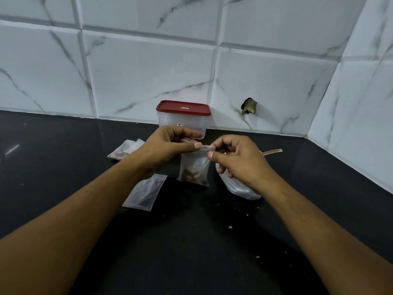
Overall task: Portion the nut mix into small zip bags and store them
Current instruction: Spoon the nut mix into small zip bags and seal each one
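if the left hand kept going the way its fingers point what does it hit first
Probably the right hand, pinching the other end of the zip bag top that the left hand holds; depth is unclear.

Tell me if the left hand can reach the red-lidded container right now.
Likely yes: the container stands just behind the left hand, nothing between; but that hand pinches the zip bag and must release first.

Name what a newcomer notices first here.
The left hand and right hand pinch the top strip of a small clear zip bag of mixed nuts, mid-frame. Behind it, a clear plastic tub with a red lid stands against the white marble-look tiled wall. Another filled clear bag lies flat on the black countertop, beside the left forearm.
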Demonstrator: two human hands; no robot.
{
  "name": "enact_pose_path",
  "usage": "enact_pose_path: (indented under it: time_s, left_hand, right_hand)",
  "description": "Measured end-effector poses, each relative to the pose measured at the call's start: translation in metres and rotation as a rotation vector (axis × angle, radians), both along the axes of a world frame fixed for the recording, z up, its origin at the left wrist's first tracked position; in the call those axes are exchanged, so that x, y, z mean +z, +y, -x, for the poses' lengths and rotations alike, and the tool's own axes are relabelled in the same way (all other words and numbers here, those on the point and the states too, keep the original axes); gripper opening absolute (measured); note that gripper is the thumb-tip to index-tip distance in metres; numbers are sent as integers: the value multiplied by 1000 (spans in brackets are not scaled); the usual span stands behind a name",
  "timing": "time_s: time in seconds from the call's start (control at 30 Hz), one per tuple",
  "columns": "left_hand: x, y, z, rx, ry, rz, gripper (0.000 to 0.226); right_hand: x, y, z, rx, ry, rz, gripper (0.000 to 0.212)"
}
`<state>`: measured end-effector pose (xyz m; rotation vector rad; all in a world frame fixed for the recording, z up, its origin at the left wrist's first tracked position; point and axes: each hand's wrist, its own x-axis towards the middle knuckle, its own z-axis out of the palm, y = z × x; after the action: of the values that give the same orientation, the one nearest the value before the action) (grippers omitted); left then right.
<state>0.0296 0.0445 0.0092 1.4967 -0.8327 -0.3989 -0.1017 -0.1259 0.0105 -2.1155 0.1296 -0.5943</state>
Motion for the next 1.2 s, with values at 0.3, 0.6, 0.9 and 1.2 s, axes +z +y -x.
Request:
enact_pose_path:
  time_s: [0.3, 0.6, 0.9, 1.2]
  left_hand:
    - [10, -2, 3, 44, -115, 154, 17]
    - [4, -2, 3, -4, -142, 11, 30]
    - [2, -2, 0, 27, -212, -50, 15]
    - [3, -4, 5, 12, -217, -26, 13]
  right_hand:
    - [6, 1, 1, -34, -95, -65, 10]
    - [5, 1, 1, -64, -79, -33, 4]
    - [7, 0, 2, -81, -79, -2, 4]
    - [6, 2, 3, -64, -76, -37, 3]
